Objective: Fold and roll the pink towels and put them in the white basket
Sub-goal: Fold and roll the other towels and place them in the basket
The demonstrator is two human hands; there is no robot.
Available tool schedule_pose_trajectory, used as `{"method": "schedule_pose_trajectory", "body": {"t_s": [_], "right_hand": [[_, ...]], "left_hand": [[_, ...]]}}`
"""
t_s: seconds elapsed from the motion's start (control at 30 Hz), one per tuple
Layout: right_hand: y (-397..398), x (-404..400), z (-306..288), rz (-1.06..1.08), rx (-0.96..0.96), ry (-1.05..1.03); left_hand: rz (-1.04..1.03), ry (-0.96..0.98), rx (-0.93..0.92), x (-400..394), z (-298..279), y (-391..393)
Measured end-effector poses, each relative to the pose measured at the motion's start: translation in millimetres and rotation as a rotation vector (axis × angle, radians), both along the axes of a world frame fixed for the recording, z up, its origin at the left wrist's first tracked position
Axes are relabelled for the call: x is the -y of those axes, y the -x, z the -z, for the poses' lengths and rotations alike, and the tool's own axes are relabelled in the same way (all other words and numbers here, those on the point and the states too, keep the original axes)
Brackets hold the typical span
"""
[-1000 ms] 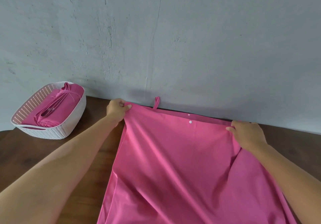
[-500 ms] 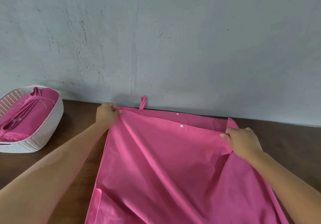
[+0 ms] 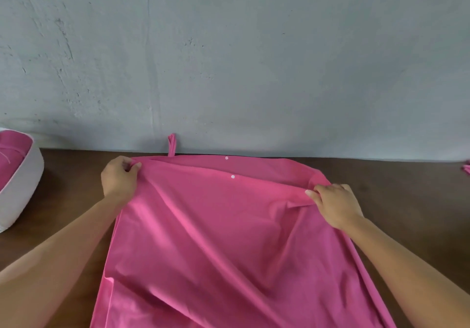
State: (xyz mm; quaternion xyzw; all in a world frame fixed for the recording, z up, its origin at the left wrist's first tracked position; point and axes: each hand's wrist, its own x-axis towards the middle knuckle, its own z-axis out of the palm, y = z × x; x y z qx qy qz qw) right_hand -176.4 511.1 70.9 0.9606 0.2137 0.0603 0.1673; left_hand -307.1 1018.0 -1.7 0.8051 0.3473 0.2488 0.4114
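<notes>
A large pink towel (image 3: 216, 238) lies spread over the brown table, running off the bottom of the view, with a small loop and two white snaps at its far edge. My left hand (image 3: 119, 182) pinches the far left corner. My right hand (image 3: 335, 205) grips the upper layer near the far right corner, a little nearer to me than the edge, and the cloth bunches under it. The white basket (image 3: 23, 192) sits at the left edge, partly cut off, with a pink towel (image 3: 12, 147) inside it.
The brown wooden table (image 3: 407, 195) ends at a grey wall (image 3: 229, 60) just behind the towel. A scrap of pink cloth (image 3: 466, 168) shows at the far right edge.
The view has swung right, so the basket slid to the left edge. My right hand has drawn its part of the towel slightly toward me. My left hand keeps its corner.
</notes>
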Motion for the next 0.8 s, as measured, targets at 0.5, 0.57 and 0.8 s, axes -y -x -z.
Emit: {"method": "schedule_pose_trajectory", "body": {"t_s": [0.5, 0.57, 0.8], "right_hand": [[-45.5, 12.3, -30.1, 0.159, -0.213, 0.226], [-43.9, 16.8, -33.7, 0.169, -0.213, 0.240], [-36.7, 38.0, -45.2, 0.171, -0.222, 0.184]], "left_hand": [[-0.005, 0.044, 0.016, -2.9, 3.2, 2.0], [-0.015, 0.074, 0.018, -2.2, -0.7, 2.5], [-0.011, 0.117, 0.005, -3.5, -8.4, 7.8]]}}
